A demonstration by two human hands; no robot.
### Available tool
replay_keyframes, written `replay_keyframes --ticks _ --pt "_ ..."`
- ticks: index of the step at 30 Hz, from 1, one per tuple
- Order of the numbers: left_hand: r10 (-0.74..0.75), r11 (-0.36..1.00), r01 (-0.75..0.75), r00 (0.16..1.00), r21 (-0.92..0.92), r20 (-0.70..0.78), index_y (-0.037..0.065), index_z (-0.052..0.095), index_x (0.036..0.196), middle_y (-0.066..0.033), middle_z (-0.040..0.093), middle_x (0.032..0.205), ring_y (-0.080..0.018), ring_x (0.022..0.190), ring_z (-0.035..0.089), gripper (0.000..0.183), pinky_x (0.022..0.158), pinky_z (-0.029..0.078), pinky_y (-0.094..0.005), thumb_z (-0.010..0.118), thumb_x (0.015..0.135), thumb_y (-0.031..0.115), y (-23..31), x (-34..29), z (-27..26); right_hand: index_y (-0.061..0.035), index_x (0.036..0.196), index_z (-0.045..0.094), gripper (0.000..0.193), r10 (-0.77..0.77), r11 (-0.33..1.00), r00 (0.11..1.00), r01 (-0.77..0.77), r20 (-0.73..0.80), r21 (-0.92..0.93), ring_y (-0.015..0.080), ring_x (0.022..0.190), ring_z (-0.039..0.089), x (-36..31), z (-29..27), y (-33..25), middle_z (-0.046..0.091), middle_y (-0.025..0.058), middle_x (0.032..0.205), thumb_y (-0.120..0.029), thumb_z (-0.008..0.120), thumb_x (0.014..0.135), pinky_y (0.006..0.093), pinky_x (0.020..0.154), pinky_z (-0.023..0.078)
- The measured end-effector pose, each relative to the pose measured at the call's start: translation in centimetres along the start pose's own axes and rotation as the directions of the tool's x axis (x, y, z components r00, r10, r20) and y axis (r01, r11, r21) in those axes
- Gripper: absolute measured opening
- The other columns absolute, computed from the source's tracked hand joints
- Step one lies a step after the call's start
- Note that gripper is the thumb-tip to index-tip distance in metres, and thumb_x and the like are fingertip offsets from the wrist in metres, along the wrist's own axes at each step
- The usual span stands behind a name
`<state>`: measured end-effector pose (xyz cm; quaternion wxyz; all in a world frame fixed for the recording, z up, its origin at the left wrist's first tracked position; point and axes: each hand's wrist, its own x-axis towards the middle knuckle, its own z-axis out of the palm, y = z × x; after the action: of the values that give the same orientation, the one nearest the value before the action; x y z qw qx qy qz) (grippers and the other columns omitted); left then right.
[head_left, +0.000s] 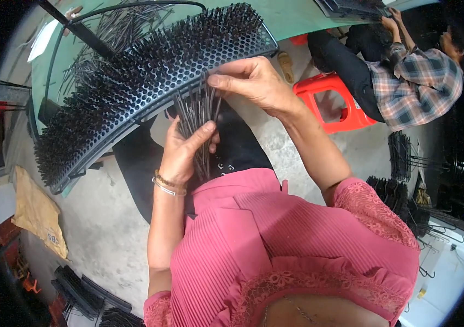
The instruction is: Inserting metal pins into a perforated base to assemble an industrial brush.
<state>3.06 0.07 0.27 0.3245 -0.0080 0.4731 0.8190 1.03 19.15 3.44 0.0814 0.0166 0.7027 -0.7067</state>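
Observation:
A fanned bundle of thin dark grey rods [196, 111] is gripped in my left hand [182, 150], thumb across its middle. My right hand [259, 87] pinches at the bundle's upper end, thumb and forefinger closed on a thin rod there; how many it holds is hard to see. Just beyond both hands lies a long curved perforated rack [254, 48]. Dense rows of short dark upright pieces [150, 65] fill most of its holes. Bare holes show along its near edge and right end.
A green table [294, 13] carries the rack and a heap of loose rods [128, 24]. At the right a person in a plaid shirt [428, 71] works beside a red stool [324, 101]. Bundled dark wire pieces [398, 158] and a tan sack [38, 212] lie around.

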Motion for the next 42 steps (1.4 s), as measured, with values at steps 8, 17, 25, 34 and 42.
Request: replay_keyframes --ticks 8,17,25,34,42 --pt "-0.016 0.997 0.018 0.999 -0.081 0.031 0.005 0.053 0.107 -0.0078 0.063 0.093 -0.0116 0.068 0.057 0.027 0.053 0.048 -0.0229 0.065 0.085 0.013 -0.4 0.1 -1.2 0.001 0.098 0.067 0.023 -0.07 0.997 0.997 0.071 -0.039 0.017 0.0086 0.08 0.06 0.3 0.2 0.1 0.068 0.005 0.088 -0.017 0.068 0.084 0.022 0.075 0.048" --pt "0.044 0.995 -0.045 0.999 -0.084 -0.013 0.005 0.054 0.107 -0.0077 0.063 0.094 -0.0116 0.069 0.058 0.028 0.054 0.048 -0.0227 0.066 0.083 0.013 -0.5 0.1 -1.2 0.0022 0.104 0.064 0.026 -0.125 0.979 0.977 0.15 -0.173 0.135 0.0109 0.077 0.062 0.7 -0.3 -0.3 0.068 0.0088 0.089 -0.018 0.064 0.087 0.0227 0.071 0.049" --pt "0.019 0.999 -0.017 0.999 0.029 -0.049 0.003 0.055 0.106 -0.0082 0.064 0.094 -0.0125 0.07 0.059 0.026 0.055 0.049 -0.0243 0.066 0.082 0.006 -0.5 0.7 0.3 0.0026 0.099 0.065 0.018 -0.711 0.702 0.651 0.632 -0.267 -0.329 0.0117 0.076 0.065 4.6 -1.6 -1.9 0.069 0.0077 0.083 -0.008 0.062 0.085 0.0232 0.067 0.051" --pt "-0.004 0.998 0.002 1.0 -0.068 -0.028 0.002 0.054 0.106 -0.0091 0.063 0.095 -0.0131 0.071 0.059 0.025 0.053 0.048 -0.0244 0.063 0.082 0.003 0.4 0.1 -0.2 -0.0031 0.096 0.067 0.017 -0.786 0.56 0.597 0.578 -0.16 -0.593 0.0208 0.077 0.067 6.3 -2.0 -0.4 0.069 0.0109 0.087 -0.013 0.064 0.083 0.029 0.068 0.051" --pt "0.05 0.995 -0.05 0.999 -0.092 -0.003 0.003 0.052 0.109 -0.0098 0.062 0.097 -0.0137 0.072 0.058 0.029 0.053 0.047 -0.0245 0.064 0.083 0.004 0.4 -0.2 0.1 -0.0048 0.102 0.066 0.021 -0.82 0.346 0.572 0.528 0.024 -0.775 0.0209 0.083 0.063 6.2 -1.9 0.5 0.066 0.0072 0.088 -0.011 0.064 0.082 0.0314 0.074 0.048"
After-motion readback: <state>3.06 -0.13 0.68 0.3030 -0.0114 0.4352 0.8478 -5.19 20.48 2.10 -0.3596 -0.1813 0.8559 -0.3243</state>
